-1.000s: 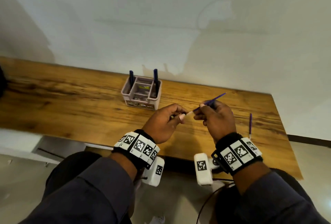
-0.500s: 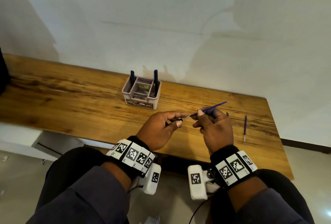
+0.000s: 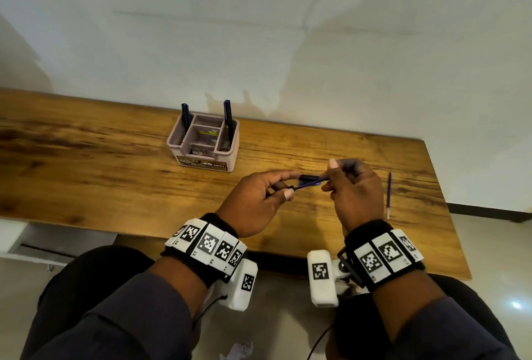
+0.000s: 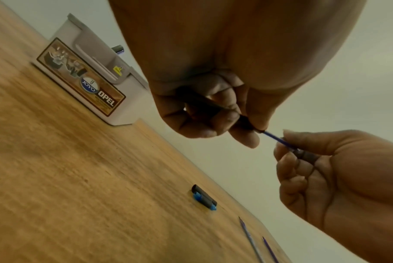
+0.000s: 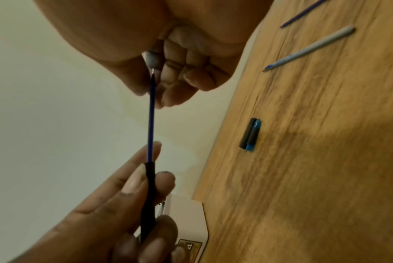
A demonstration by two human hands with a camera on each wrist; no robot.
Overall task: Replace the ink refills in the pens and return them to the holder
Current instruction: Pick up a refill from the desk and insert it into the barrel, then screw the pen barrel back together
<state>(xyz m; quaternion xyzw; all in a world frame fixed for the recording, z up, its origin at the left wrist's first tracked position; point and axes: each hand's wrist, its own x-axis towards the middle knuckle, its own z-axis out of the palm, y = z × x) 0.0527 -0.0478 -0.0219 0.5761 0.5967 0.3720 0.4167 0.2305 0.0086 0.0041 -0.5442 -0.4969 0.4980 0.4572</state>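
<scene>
Refill (image 5: 151, 122) now sits partly inside the barrel (image 5: 148, 194), earlier it was bare. Left hand (image 3: 253, 204) grips barrel, right hand (image 3: 354, 189) pinches refill and tip piece (image 5: 154, 60). Holder (image 3: 203, 140) beyond left hand; cap (image 4: 204, 197) below hands. Risk: off-axis push bends refill.

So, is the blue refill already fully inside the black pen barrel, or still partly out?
Partly out. A stretch of blue refill shows between the black barrel in the left hand and the right hand.
</scene>
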